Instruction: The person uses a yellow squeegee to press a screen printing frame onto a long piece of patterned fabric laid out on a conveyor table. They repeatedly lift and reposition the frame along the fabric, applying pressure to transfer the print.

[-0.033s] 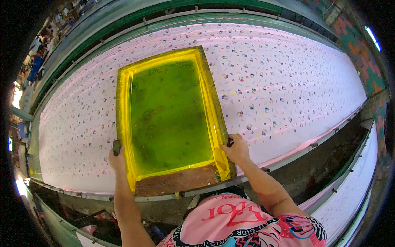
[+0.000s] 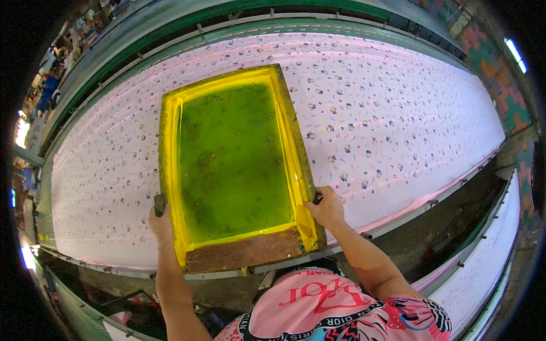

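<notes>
A screen-printing frame [image 2: 293, 125] with a yellow-coated rim and a translucent green mesh [image 2: 230, 165] lies over pale pink printed fabric [image 2: 364, 113]. Its near end is a bare brown wooden strip [image 2: 244, 250]. My left hand [image 2: 161, 223] is closed at the frame's left side, around a small dark block-like handle [image 2: 160, 204]. On the opposite side, my right hand [image 2: 328, 208] grips the near right edge, thumb over the yellow rim and fingers round a dark handle partly hidden by them. Whether the frame touches the fabric or sits just above it, I cannot tell.
The long table carries the fabric, with small scattered motifs, and a metal rail with pegs [image 2: 367, 235] runs along its near edge. Another long table [image 2: 227, 7] stands beyond. Behind me at the right is a further table with white cloth [image 2: 483, 256]. Coloured paving [image 2: 495, 74] lies far right.
</notes>
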The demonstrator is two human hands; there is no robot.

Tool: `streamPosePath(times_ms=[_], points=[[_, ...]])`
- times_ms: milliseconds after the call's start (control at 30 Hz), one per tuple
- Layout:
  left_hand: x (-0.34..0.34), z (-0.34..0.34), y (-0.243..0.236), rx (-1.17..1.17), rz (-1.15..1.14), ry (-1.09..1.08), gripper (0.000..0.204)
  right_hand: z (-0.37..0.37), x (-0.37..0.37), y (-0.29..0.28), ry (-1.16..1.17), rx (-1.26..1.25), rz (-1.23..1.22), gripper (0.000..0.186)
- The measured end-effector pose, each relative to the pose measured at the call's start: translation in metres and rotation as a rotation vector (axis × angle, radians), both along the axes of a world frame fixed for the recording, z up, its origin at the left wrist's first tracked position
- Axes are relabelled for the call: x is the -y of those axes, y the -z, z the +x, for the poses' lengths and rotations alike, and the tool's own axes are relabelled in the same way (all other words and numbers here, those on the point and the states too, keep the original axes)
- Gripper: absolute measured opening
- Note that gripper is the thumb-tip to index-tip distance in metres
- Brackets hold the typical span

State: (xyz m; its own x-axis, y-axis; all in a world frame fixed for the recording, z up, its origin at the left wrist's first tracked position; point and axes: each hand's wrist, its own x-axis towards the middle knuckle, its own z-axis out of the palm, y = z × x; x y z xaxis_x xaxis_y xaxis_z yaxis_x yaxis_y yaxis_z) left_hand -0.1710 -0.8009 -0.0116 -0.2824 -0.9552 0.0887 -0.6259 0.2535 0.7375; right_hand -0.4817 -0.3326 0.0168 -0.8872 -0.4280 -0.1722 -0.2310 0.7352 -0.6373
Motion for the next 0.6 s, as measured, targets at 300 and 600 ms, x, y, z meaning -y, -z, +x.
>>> streamPosePath(times_ms=[300, 600], points=[[-0.002, -0.008, -0.004, 0.007, 0.088, 0.013, 0.03, -0.014, 0.01, 0.001, 0.069, 0.074, 0.074, 0.04], [0.009, 0.0, -0.011, -0.278, 0.264, 0.05, 0.026, -0.024, 0.011, -0.049, 0.034, -0.027, -0.062, 0.037]])
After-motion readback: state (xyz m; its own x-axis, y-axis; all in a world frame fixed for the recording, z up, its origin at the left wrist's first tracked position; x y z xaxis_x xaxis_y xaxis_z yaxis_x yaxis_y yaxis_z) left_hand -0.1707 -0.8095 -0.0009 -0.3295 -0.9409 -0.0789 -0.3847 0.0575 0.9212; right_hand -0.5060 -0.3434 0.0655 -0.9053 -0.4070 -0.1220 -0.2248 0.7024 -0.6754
